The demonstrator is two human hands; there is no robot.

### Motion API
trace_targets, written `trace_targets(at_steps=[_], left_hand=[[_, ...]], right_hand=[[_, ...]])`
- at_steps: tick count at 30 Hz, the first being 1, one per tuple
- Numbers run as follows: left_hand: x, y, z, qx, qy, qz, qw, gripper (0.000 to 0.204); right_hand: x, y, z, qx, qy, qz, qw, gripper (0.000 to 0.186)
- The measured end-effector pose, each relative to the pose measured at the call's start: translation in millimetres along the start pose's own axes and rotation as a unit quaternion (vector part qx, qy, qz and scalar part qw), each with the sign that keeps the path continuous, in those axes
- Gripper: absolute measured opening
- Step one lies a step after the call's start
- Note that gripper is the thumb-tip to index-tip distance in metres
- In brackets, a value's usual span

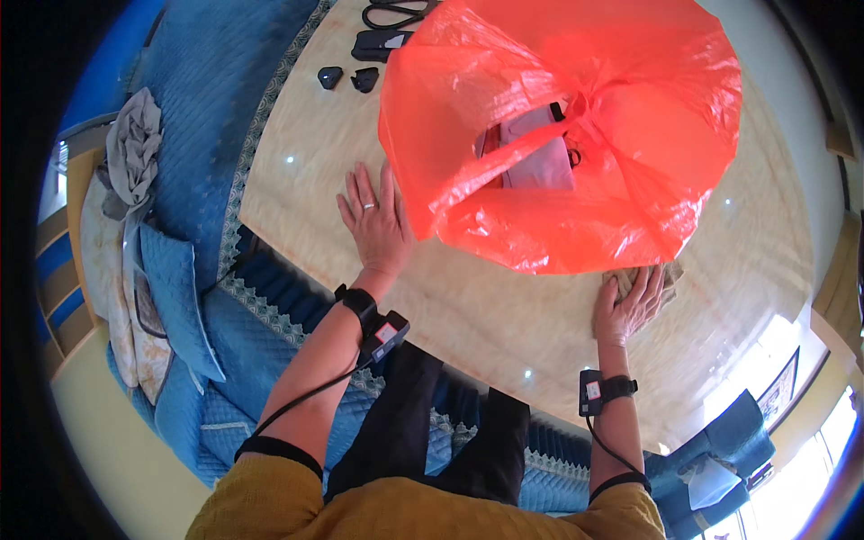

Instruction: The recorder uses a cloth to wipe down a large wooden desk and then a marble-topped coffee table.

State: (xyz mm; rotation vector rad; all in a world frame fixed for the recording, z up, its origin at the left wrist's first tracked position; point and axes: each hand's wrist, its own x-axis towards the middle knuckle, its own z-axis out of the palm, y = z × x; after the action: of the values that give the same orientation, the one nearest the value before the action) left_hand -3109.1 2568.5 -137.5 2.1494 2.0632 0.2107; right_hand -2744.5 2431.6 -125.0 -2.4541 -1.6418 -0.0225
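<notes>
My left hand (377, 224) lies flat on the pale marbled table (324, 207), fingers spread, with a ring on one finger. It is beside the left edge of a big red plastic bag (504, 229). Through the bag's opening a light purple item (538, 155) shows; its kind is unclear. Below the bag's right side, my right hand (630, 306) presses a crumpled brown cloth (667, 286) against the tabletop. Its fingers rest over the cloth and partly hide it.
At the far left of the table lie two small black pieces (330, 78), a dark case (378, 45) and a coiled black cord (394, 13). A blue quilted sofa (193, 99) runs along the left, with a cushion (177, 297). A blue-covered chair (720, 441) stands lower right.
</notes>
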Motion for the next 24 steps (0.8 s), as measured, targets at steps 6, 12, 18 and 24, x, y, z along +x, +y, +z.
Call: trace_targets(at_steps=[6, 12, 18, 24], left_hand=[[-5, -1, -7, -0.014, -0.025, 0.008, 1.000, 0.059], [-10, 1, -2, -0.021, -0.025, 0.019, 0.999, 0.059], [-2, -4, -6, -0.044, 0.019, 0.033, 0.998, 0.058], [10, -9, 15, 0.015, 0.096, 0.053, 0.994, 0.058]], right_hand=[[-5, 3, 4, -0.015, -0.005, 0.018, 1.000, 0.067], [-8, 5, 4, -0.010, 0.011, 0.025, 1.000, 0.068], [5, -9, -5, -0.022, 0.006, 0.032, 0.999, 0.063], [8, -8, 6, -0.030, 0.060, 0.022, 0.997, 0.058]])
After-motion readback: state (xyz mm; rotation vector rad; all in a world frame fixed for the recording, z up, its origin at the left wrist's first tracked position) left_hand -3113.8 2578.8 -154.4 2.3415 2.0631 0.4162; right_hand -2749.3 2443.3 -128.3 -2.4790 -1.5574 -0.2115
